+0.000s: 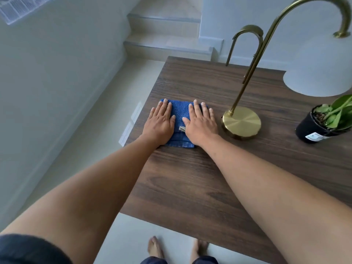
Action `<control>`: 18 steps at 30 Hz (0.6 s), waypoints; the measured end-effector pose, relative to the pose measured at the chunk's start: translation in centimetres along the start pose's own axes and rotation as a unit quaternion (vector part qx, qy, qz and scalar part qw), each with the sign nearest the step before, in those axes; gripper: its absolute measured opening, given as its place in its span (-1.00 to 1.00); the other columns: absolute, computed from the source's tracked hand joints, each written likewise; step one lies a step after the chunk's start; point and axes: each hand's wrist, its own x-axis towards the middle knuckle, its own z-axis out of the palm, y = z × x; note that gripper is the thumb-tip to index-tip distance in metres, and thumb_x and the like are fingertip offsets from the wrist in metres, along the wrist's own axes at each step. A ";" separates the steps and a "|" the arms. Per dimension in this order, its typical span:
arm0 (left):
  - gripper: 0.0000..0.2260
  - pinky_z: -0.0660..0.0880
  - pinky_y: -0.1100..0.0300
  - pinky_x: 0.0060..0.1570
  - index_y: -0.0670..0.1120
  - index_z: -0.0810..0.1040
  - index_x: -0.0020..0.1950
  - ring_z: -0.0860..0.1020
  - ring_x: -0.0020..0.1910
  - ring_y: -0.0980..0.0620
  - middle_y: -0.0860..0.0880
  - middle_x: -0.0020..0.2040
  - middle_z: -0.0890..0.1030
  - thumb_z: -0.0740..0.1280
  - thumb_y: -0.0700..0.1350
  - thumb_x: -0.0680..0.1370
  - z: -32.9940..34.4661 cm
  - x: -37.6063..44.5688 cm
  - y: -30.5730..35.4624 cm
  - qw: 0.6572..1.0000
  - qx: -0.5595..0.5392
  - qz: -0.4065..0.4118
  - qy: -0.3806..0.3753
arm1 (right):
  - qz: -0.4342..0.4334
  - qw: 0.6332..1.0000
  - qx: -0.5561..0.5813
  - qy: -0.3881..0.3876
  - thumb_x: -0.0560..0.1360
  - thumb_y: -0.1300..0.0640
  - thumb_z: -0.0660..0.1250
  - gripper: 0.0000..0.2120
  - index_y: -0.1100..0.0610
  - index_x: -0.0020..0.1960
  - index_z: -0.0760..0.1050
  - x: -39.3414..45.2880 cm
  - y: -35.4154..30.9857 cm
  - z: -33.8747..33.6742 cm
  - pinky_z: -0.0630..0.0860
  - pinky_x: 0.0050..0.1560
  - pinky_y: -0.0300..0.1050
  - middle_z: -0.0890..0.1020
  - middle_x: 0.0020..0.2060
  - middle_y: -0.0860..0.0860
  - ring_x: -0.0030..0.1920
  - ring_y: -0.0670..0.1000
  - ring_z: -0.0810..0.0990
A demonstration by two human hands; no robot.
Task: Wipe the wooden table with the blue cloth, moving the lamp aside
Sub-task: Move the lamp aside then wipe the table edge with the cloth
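Hands (160, 124) (200, 124) flat on folded blue cloth (179, 115), lamp (241, 123) just right

Folded blue cloth (180, 119) flat on wooden table (190, 178) — brass lamp (242, 122) just right.

Mid-frame, the left hand (159, 124) and right hand (200, 125) press flat, fingers spread, on a folded blue terry cloth (179, 119) lying on the dark wooden table (190, 178). Just right stands a brass arched lamp (241, 123); a black potted plant (322, 124) sits at the right edge.
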 end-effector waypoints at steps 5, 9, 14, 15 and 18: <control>-0.47 -0.22 0.04 0.54 -0.13 -0.07 0.62 -0.18 0.59 0.02 -0.06 0.63 -0.12 -0.11 0.06 0.69 -0.5 4.1 -0.6 1.000 0.011 0.016 -0.020 | 0.042 0.999 0.021 -0.002 0.69 -0.12 -0.10 -0.41 0.10 0.63 -0.14 3.7 -0.5 -0.8 -0.20 0.57 0.11 -0.15 0.62 0.03 0.60 0.09 -0.19; -0.47 -0.20 -0.01 0.55 -0.12 -0.07 0.62 -0.17 0.59 0.01 -0.06 0.63 -0.10 -0.12 0.06 0.69 -0.6 4.7 -1.1 0.999 0.024 0.033 -0.031 | 0.063 0.997 0.038 -0.006 0.69 -0.12 -0.10 -0.41 0.09 0.63 -0.15 3.8 -1.0 -0.4 -0.19 0.56 0.11 -0.17 0.61 0.02 0.60 0.08 -0.20; -0.47 -0.19 -0.03 0.54 -0.10 -0.07 0.62 -0.16 0.59 0.02 -0.04 0.63 -0.10 -0.13 0.06 0.68 -1.1 1.3 -3.4 0.997 0.025 0.070 -0.032 | 0.085 0.995 0.047 0.010 0.67 -0.20 -0.11 -0.36 0.08 0.63 -0.16 -0.7 -4.0 1.2 -0.22 0.56 0.10 -0.18 0.61 0.04 0.60 0.08 -0.22; -0.47 -0.18 -0.02 0.54 -0.10 -0.07 0.62 -0.16 0.59 0.02 -0.04 0.63 -0.10 -0.13 0.06 0.68 -1.2 0.2 -4.0 0.996 0.025 0.075 -0.031 | 0.087 0.995 0.046 0.014 0.66 -0.22 -0.11 -0.34 0.08 0.63 -0.16 -1.8 -5.0 1.6 -0.23 0.56 0.09 -0.18 0.61 0.05 0.59 0.09 -0.22; -0.47 -0.18 0.01 0.55 -0.10 -0.09 0.62 -0.17 0.59 0.03 -0.03 0.63 -0.12 -0.13 0.06 0.68 -1.6 -3.8 -6.0 0.997 0.015 0.075 -0.030 | 0.083 0.996 0.041 0.009 0.64 -0.27 -0.11 -0.30 0.09 0.63 -0.17 -5.0 -7.8 2.4 -0.24 0.56 0.08 -0.20 0.61 0.07 0.59 0.10 -0.23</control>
